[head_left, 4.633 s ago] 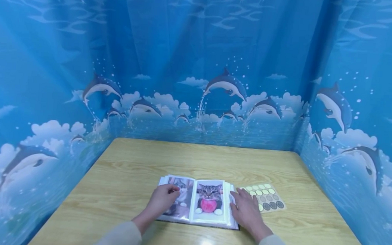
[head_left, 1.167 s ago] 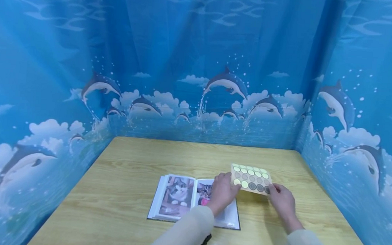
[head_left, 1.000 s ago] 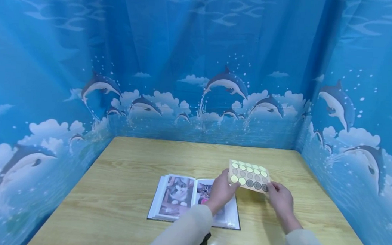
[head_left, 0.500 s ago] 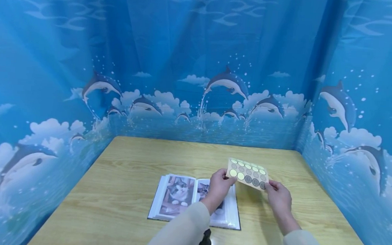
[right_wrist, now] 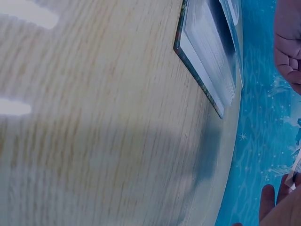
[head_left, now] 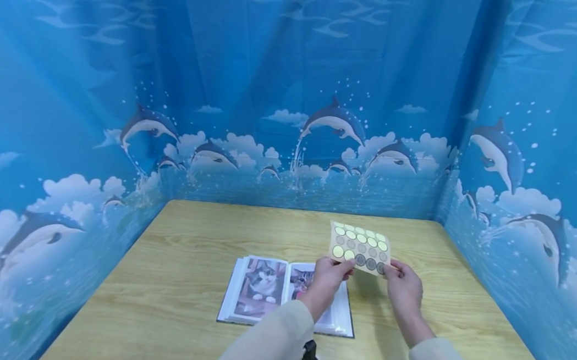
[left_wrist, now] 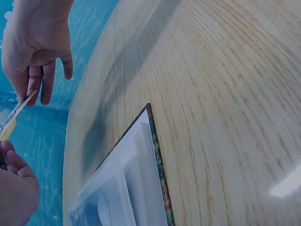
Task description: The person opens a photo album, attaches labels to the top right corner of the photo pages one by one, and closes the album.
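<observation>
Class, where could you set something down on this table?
Bare table lies left of the open album, and beyond it up to the dolphin curtain. It is crowded at the album's right, where the left hand and right hand hold up the dotted sheet.

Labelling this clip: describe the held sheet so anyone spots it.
On the wooden table, find the open photo album. Near its far right corner, the left hand and right hand hold a beige sheet off the table. Unlike the album with its cat photos, it carries rows of yellow-green, beige and dark grey circles.
</observation>
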Demonstrator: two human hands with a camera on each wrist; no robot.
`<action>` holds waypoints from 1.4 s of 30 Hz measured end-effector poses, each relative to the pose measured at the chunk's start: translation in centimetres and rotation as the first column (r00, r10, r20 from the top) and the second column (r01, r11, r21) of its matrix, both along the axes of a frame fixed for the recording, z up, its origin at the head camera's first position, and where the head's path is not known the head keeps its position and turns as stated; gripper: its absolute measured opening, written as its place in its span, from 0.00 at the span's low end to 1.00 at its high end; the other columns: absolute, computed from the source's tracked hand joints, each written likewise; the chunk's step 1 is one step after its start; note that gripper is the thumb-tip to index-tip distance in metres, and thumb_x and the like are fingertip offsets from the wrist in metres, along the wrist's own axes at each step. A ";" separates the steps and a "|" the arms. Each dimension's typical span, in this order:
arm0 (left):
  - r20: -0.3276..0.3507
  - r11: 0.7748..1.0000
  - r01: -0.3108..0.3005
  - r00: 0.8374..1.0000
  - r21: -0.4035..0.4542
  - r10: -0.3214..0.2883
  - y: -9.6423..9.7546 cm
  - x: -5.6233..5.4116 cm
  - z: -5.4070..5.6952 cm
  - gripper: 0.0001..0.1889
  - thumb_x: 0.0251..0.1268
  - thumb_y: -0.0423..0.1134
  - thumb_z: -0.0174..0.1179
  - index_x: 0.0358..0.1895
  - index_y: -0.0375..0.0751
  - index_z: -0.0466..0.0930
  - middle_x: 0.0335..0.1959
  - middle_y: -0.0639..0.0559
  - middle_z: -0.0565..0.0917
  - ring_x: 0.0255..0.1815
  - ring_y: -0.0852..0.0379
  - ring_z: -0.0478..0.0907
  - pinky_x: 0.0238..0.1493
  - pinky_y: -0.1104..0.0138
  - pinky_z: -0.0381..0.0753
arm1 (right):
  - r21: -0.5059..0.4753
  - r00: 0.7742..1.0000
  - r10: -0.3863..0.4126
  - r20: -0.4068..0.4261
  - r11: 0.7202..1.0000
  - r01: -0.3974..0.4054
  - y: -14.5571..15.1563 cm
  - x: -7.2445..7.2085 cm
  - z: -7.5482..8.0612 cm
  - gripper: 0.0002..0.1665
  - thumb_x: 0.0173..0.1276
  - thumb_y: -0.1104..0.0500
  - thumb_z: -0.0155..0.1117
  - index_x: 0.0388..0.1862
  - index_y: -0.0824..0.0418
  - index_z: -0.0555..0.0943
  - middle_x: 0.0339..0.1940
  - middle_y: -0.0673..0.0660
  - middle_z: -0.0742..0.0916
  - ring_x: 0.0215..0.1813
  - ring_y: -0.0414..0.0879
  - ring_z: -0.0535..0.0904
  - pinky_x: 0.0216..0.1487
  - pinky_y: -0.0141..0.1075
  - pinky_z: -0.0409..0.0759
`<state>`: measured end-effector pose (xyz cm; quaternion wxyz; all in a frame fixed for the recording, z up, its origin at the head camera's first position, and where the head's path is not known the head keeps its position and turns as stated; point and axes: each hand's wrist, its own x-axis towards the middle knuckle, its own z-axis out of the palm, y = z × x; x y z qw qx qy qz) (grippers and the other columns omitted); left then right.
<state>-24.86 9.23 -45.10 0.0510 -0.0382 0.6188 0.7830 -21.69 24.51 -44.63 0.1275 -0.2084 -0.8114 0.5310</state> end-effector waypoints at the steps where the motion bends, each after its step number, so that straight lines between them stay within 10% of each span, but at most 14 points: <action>1: 0.000 1.000 -0.005 1.000 0.011 0.005 0.1 0.0 -0.1 0.03 0.59 0.31 0.68 0.32 0.34 0.84 0.22 0.50 0.83 0.23 0.62 0.77 0.35 0.66 0.82 | 0.009 1.000 -0.005 -0.006 1.000 0.005 -0.1 0.1 0.0 0.24 0.74 0.55 0.57 0.64 0.66 0.75 0.48 0.61 0.84 0.49 0.55 0.79 0.31 0.32 0.75; 6: 0.019 1.000 -0.007 1.000 0.029 0.007 0.0 -0.1 -0.4 0.04 0.60 0.31 0.67 0.35 0.34 0.84 0.26 0.46 0.85 0.25 0.61 0.79 0.35 0.69 0.83 | 0.037 1.000 -0.018 -0.019 0.999 0.018 -0.1 0.3 -0.1 0.24 0.74 0.54 0.57 0.64 0.65 0.75 0.49 0.62 0.84 0.47 0.53 0.79 0.32 0.31 0.75; 12: 0.036 0.999 0.003 0.999 0.032 -0.004 -0.4 -0.3 -0.8 0.05 0.60 0.31 0.67 0.37 0.34 0.84 0.30 0.41 0.86 0.26 0.60 0.79 0.42 0.60 0.85 | 0.203 0.989 0.047 -0.140 0.979 -0.018 -0.8 0.6 -0.4 0.28 0.73 0.55 0.60 0.68 0.67 0.72 0.63 0.67 0.78 0.64 0.62 0.73 0.64 0.54 0.72; 17: 0.006 0.999 0.014 1.000 0.044 -0.014 -1.2 -0.5 -1.3 0.06 0.60 0.33 0.67 0.37 0.34 0.84 0.26 0.46 0.85 0.26 0.60 0.79 0.38 0.64 0.83 | 0.535 0.927 0.213 -0.310 0.845 -0.016 -2.2 0.3 -1.2 0.18 0.67 0.57 0.68 0.53 0.64 0.84 0.53 0.64 0.85 0.56 0.63 0.79 0.68 0.62 0.59; 23: -0.005 1.000 0.025 1.000 -0.002 -0.025 -2.0 -0.2 -1.3 0.08 0.61 0.37 0.67 0.37 0.34 0.85 0.27 0.48 0.85 0.28 0.59 0.80 0.36 0.65 0.81 | 0.657 0.894 0.311 -0.323 0.753 -0.025 -3.9 0.2 -1.2 0.13 0.64 0.56 0.72 0.46 0.59 0.87 0.47 0.60 0.88 0.53 0.61 0.80 0.68 0.67 0.55; 42: 0.073 0.997 0.071 0.995 0.021 -0.073 -2.0 -0.5 -1.4 0.07 0.62 0.35 0.67 0.38 0.34 0.85 0.28 0.48 0.86 0.25 0.61 0.78 0.34 0.69 0.79 | 0.654 0.914 0.299 -0.275 0.755 -0.051 -4.4 0.8 -1.1 0.15 0.64 0.53 0.71 0.47 0.58 0.87 0.46 0.59 0.88 0.53 0.59 0.80 0.70 0.66 0.53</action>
